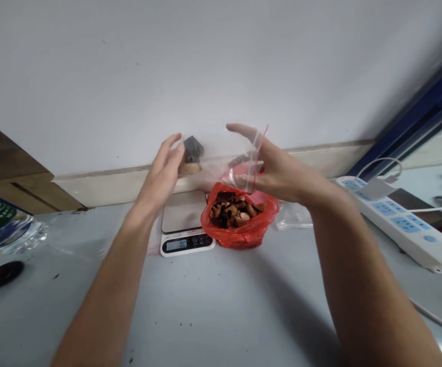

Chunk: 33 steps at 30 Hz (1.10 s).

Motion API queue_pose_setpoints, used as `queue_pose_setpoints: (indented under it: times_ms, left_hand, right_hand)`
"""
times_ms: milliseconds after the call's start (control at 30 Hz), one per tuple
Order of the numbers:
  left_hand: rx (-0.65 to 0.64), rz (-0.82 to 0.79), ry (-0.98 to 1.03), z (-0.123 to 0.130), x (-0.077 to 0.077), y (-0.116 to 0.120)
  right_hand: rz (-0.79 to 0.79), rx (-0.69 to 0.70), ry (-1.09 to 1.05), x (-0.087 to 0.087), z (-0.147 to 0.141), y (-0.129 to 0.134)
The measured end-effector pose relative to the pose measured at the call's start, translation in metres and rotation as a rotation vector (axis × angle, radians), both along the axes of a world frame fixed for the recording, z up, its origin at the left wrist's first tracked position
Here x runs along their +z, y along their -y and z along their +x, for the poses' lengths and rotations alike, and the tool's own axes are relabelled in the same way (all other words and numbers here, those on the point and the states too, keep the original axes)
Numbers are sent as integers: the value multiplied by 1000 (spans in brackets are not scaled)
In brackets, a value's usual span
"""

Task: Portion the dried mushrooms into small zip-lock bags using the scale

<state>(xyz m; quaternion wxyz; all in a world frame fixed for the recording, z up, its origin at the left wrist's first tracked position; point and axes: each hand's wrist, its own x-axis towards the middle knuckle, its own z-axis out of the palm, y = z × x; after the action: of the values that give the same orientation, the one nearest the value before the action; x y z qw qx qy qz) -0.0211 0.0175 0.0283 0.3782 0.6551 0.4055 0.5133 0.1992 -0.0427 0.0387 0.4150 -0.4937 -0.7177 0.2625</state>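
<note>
left hand (pixel 165 171) fingers clamped on dark pieces (pixel 192 153) mid-frame | clear zip bag (pixel 239 171) gripped by right hand (pixel 272 171) | scale (pixel 184 224) pan bare, weighing judged undone | red bag (pixel 239 216) stocked

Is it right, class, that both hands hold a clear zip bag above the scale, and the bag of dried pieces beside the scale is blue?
Not quite: the head view shows that bag of dried pieces is red, not blue. The rest stands: both hands, left and right, hold the clear zip bag above the scale.

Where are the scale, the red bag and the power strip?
scale (pixel 183 211): head view, on its bare weighing plate.
red bag (pixel 243 235): head view, on its front wall.
power strip (pixel 404 224): head view, on its white top face.
</note>
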Motion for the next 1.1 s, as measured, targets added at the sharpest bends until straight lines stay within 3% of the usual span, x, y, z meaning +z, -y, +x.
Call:
queue_pose_setpoints:
  times_ms: [67,133,267,367,500,567,733,800,1000,1100]
  left_hand:
    - [-145,-219,118,-4,-1,-6]
    - [-190,-268,205,-5,0,-8]
    - [-147,-186,239,-1,1,-7]
    - [-209,-135,170,5,-2,-5]
    - [-191,11,98,16,-5,1]
    - [-170,109,64,21,-4,5]
    - [-130,260,14,28,1,18]
    - [-95,327,35,29,3,22]
    - [-27,407,74,15,11,19]
    - [25,366,147,4,14,10]
  right_hand:
    - [3,17,8,2,12,1]
    - [-34,75,40,6,24,5]
    - [-261,227,181,18,49,18]
    - [-356,133,272,21,64,24]
    - [-230,-185,350,15,67,18]
    - [-156,-246,342,12,61,12]
    - [-144,-76,431,11,39,2]
    - [-141,-68,458,12,33,0]
    - [-14,-67,88,14,28,3]
    - [-69,-15,-90,11,24,3]
